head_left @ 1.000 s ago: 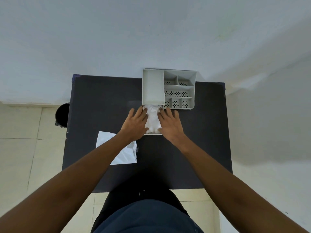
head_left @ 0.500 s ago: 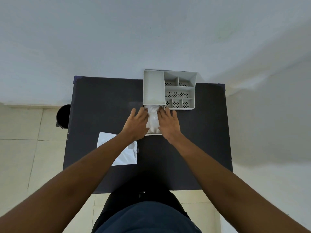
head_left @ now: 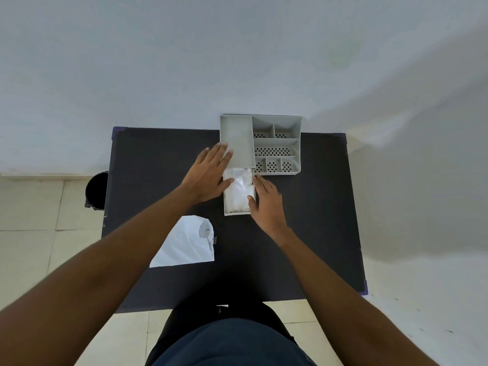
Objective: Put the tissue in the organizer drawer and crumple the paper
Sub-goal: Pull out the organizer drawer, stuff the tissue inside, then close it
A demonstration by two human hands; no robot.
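- White tissue (head_left: 239, 190) is seen lying inside the pulled-out drawer (head_left: 226, 204) of the grey organizer (head_left: 274, 143), at the far middle of the dark bench (head_left: 317, 233)
- The drawer's long side is pointed from the organizer toward the person, so a push away from the body is likely needed to slide it in
- The left hand (head_left: 208, 175) is laid flat and open at the drawer's left edge, with fingertips resting on the organizer's closed top; nothing is gripped by it
- The right hand (head_left: 266, 202) is placed against the drawer's right edge with fingers loosely spread; the thumb is just touching the tissue, and nothing is held
- Both hands are right beside the drawer; its near end is closest to the right hand
- The tissue looks soft, puffy and a bit wrinkled, and most of the drawer is filled by it
- The paper (head_left: 184, 244) is lying flat near the front left of the bench, under the left arm, with one corner curled up; it has not been crumpled yet, and the left hand is nearer to it
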